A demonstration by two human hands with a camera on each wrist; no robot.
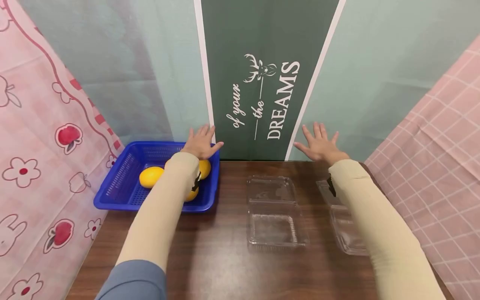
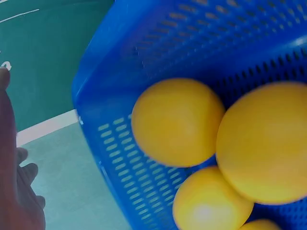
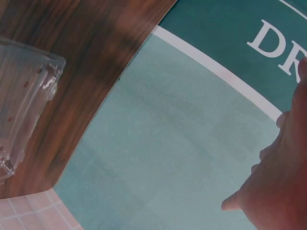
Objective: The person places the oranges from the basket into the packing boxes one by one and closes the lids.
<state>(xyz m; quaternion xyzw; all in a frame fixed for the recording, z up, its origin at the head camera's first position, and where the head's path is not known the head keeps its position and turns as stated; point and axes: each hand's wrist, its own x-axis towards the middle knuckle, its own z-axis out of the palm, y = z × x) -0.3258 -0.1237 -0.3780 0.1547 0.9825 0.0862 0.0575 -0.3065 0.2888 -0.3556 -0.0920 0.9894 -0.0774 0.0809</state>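
My left hand [image 1: 201,143] stretches out over the back right corner of a blue plastic basket [image 1: 123,175], fingers spread and holding nothing. Several round orange-yellow fruits lie in the basket, among them one fruit [image 1: 151,177] left of my forearm and another [image 2: 178,122] in the left wrist view; my sleeve hides part of them. My right hand [image 1: 318,145] reaches past the table's back edge with its fingers fanned out and nothing in them. Nearest to it is a clear plastic clamshell box [image 1: 350,233], lid opened, partly covered by my right forearm.
A second clear clamshell box [image 1: 273,229] lies opened flat on the brown wooden table [image 1: 225,266], between my arms. Behind the table hangs a green cloth [image 1: 247,33] with white lettering. Pink patterned cloths stand at the left [image 1: 37,166] and right [image 1: 442,175].
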